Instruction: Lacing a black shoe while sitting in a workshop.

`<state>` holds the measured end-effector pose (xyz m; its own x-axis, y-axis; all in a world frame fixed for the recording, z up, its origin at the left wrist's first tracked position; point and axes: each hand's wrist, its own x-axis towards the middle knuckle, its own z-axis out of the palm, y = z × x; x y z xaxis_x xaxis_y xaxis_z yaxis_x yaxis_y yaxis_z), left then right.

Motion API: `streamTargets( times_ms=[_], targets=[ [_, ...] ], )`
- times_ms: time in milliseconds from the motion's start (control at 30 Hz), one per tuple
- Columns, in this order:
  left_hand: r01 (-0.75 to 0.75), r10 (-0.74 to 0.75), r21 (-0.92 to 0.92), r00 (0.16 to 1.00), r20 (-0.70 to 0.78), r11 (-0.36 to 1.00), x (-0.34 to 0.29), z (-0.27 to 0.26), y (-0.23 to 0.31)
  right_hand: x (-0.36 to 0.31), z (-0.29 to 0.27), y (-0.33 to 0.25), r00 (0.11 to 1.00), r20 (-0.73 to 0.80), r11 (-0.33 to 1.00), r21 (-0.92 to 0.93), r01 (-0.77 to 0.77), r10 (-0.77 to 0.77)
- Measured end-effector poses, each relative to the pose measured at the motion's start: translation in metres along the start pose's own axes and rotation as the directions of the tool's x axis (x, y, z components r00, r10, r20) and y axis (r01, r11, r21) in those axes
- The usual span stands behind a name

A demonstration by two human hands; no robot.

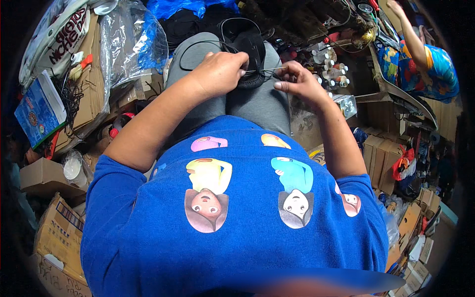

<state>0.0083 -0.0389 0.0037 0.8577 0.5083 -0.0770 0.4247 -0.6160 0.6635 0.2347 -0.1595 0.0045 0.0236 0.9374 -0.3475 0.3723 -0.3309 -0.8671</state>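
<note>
A thin cord (273,74) is pinched between the right hand's (303,87) thumb and fingers; the left hand's (217,74) fingers are curled closed, but what is gripped there cannot be told. Between them, over the grey trousers (257,110), the black piece (254,57) is held. Bottles (332,69) are massed far right, plastic (129,42) far left. The piece's near rim is thickly rounded.
</note>
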Motion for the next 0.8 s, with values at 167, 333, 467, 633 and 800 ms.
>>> streamTargets(
  times_ms=[167, 333, 467, 633, 800],
  targets=[
    [-0.079, 0.079, -0.003, 0.997, -0.011, 0.997, 0.008, 0.004, 0.000, -0.027, 0.001, -0.001, 0.995, -0.023, 0.995, 0.025, -0.097, 0.097],
    [-0.252, 0.256, 0.117, 0.966, -0.020, 0.961, 0.004, 0.007, -0.001, -0.013, -0.018, -0.025, 0.946, -0.231, 0.939, -0.310, 0.151, -0.229],
    [-0.254, 0.253, 0.181, 0.967, 0.028, 0.950, 0.005, 0.006, 0.003, 0.012, -0.031, -0.024, 0.866, -0.263, 0.703, -0.699, 0.133, -0.426],
    [-0.227, 0.229, 0.181, 0.973, 0.012, 0.957, 0.004, 0.010, -0.007, 0.012, 0.000, -0.061, 0.854, 0.257, 0.182, -0.911, 0.371, -0.452],
    [-0.295, 0.287, 0.228, 0.956, 0.066, 0.928, -0.001, -0.003, -0.009, 0.021, 0.015, -0.057, 0.862, 0.378, 0.104, -0.895, 0.433, -0.338]
  ],
)
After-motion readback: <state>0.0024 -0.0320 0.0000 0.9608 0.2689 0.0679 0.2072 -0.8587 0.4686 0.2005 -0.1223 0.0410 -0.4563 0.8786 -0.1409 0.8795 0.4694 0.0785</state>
